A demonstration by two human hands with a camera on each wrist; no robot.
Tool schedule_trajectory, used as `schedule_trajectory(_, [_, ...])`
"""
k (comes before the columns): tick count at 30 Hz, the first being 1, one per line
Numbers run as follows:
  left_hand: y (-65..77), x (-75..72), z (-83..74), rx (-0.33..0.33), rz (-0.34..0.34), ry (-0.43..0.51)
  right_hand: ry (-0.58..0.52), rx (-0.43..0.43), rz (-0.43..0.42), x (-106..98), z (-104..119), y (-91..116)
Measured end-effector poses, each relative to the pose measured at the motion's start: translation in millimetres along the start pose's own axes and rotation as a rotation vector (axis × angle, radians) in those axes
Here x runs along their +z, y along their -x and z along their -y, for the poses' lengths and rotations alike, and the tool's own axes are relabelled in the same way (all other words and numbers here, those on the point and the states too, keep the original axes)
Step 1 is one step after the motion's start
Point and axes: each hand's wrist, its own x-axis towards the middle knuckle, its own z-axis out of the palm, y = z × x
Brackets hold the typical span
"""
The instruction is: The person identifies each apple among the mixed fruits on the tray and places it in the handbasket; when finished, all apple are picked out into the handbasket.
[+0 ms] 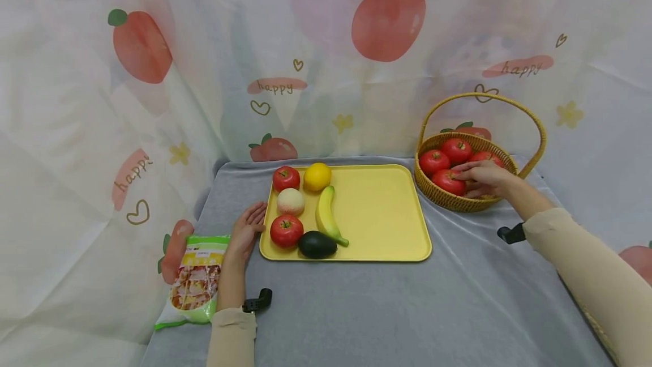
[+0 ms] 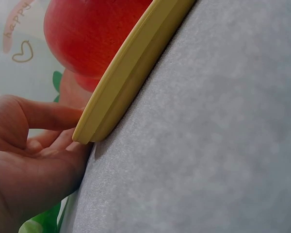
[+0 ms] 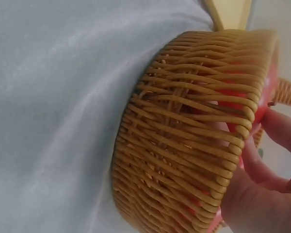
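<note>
From where I stand, the right hand (image 1: 486,177) is down inside the wicker basket (image 1: 439,197), its fingers and thumb bent about the front red fruit (image 1: 444,182). That fruit sits right under the fingertips; the weave hides part of the thumb, so I can't tell how firm the hold is. More red fruits (image 1: 457,150) crowd just beyond the fingers, and the basket wall rises close on their near side.

I'd guess the fruit is firm and fairly light, with a glossy skin that could slide under a dry fingertip. Its rounded middle looks the best place to take hold, thumb opposite the fingers, below the stem, clear of the wicker rim and its neighbours.

The left hand (image 1: 246,228) grips nothing I can make out: its fingers are loose, lying along the near edge of the yellow tray (image 1: 382,208), the thumb side touching the rim. Just past those fingers, on the tray, are a peach (image 1: 291,202) and another red fruit (image 1: 286,231).
</note>
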Motion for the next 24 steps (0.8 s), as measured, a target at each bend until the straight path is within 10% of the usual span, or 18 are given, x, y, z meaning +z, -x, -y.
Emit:
schedule_trajectory(10, [-0.7,-0.5,0.8,-0.003,-0.005,0.008,0.065,0.036,-0.02,8,0,5])
schedule_trajectory(24, [-1.0,-0.5,0.8,0.002,-0.017,0.014,0.203,-0.126,-0.301,34,21,26])
